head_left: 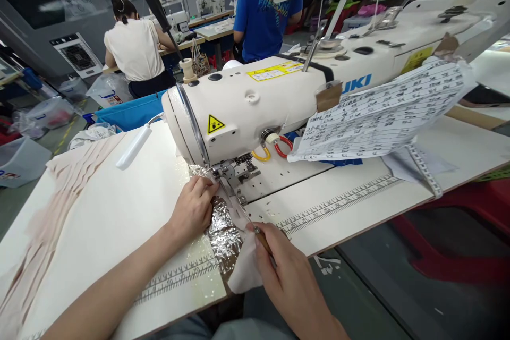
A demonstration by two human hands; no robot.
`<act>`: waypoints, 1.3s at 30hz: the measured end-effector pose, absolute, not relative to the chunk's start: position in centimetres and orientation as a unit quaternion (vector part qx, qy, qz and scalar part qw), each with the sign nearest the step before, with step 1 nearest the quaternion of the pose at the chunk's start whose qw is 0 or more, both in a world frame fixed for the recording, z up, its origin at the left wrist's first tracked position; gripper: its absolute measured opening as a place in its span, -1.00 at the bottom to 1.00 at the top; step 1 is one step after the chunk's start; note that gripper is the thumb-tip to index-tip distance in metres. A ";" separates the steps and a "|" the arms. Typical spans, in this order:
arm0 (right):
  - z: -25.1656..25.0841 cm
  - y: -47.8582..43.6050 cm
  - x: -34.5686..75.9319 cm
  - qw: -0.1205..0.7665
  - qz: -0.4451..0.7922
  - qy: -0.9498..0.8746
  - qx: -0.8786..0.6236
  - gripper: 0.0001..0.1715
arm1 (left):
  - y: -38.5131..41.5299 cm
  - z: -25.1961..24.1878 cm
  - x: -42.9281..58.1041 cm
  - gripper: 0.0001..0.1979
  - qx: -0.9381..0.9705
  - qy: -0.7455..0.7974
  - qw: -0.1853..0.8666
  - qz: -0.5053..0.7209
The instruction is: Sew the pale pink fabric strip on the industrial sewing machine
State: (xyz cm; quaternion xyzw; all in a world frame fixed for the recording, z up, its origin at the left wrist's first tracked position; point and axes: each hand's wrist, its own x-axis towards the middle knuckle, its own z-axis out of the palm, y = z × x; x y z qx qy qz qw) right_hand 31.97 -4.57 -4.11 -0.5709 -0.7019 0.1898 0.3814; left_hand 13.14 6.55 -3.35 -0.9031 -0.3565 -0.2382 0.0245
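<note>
My left hand (193, 204) is closed on a piece of pale pink fabric (246, 265), its fingers curled right beside the presser foot area of a white sewing machine (239, 109). In my right hand (287, 273) is an awl (263, 240) with a wooden handle; its thin metal shaft points forward onto the fabric toward the needle. The fabric runs from under the machine head back to the table's front edge, its lower end hanging loose by my right hand. Beneath it lies a crinkled silver foil sheet (225, 228). My left fingertips are partly hidden.
Pleated pink fabric strips (71, 180) lie at the table's left, near a white stick-like lamp (133, 147). Handwritten paper sheets (382, 111) hang on the machine's right. Ruler tape (334, 204) lines the table. A red stool (458, 234) stands at right. Two people sit beyond.
</note>
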 end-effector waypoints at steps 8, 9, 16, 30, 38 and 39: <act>-4.4 -3.6 31.5 0.391 0.172 -0.707 -0.564 -0.71 | 7.0 -3.6 12.9 -0.70 -0.912 -0.318 0.014 -0.257; -4.5 -3.4 31.4 0.392 0.169 -0.708 -0.563 -0.71 | 7.0 -3.6 12.9 -0.69 -0.911 -0.326 0.016 -0.251; -4.7 -2.5 31.1 0.388 0.156 -0.715 -0.560 -0.69 | 6.7 -3.5 12.7 -0.62 -0.902 -0.349 0.010 -0.253; -4.7 -1.6 30.7 0.393 0.156 -0.719 -0.551 -0.71 | 7.0 -3.7 12.9 -0.66 -0.912 -0.353 0.065 -0.201; -3.4 -2.3 30.2 0.333 0.141 -0.731 -0.578 -0.72 | 7.7 -5.1 12.2 -0.67 -0.917 -0.316 0.106 -0.218; -3.3 -2.3 30.1 0.326 0.137 -0.737 -0.576 -0.73 | 8.0 -5.4 12.1 -0.67 -0.918 -0.310 0.106 -0.223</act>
